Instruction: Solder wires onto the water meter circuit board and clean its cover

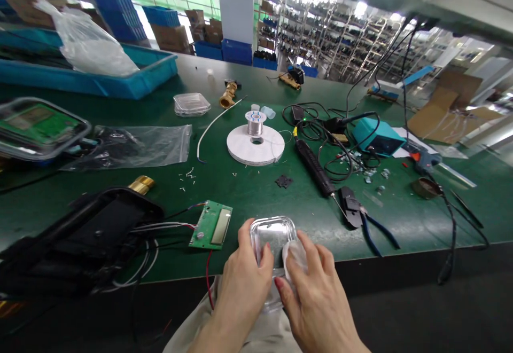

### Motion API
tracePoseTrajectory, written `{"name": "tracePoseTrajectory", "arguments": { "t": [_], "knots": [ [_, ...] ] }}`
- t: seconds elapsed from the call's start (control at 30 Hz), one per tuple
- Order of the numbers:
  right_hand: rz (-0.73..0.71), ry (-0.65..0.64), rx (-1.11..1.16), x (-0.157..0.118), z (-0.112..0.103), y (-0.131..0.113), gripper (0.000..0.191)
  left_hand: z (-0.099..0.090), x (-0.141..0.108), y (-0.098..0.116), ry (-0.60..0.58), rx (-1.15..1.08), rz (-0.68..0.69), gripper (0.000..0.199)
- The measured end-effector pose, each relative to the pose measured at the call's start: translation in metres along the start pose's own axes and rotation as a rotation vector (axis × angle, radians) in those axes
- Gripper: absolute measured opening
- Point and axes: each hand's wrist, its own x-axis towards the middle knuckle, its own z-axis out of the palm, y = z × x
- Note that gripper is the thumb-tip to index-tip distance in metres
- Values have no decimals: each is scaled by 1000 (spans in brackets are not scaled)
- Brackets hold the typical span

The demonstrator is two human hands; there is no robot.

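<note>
The clear cover is pointing lengthwise away from me, my left hand curling half-closed round its left side, my right hand holding a white cloth against its right.

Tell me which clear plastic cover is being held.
The nearest cover, between the left hand and right hand, a white wad against it; the covers beside the brass fitting and over the leftmost green board are untouched.

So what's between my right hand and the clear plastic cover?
A white cloth, under some fingers of your right hand, against the clear plastic cover; the head view shows it.
</note>
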Motion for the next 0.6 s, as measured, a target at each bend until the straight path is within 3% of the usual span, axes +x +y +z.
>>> {"name": "tracePoseTrajectory", "arguments": {
  "t": [0.17,0.3,0.5,0.6],
  "knots": [
    [72,-90,-12,21,2,-4,38,-4,4,2,-53,137,-3,46],
    [101,-86,2,36,2,-2,37,-4,4,4,-42,197,-6,45],
    [-10,-73,5,7,-6,2,35,4,0,2,-5,152,8,42],
    [-2,-92,-18,6,-6,0,36,6,-1,0,-13,161,32,44]
  ]
}}
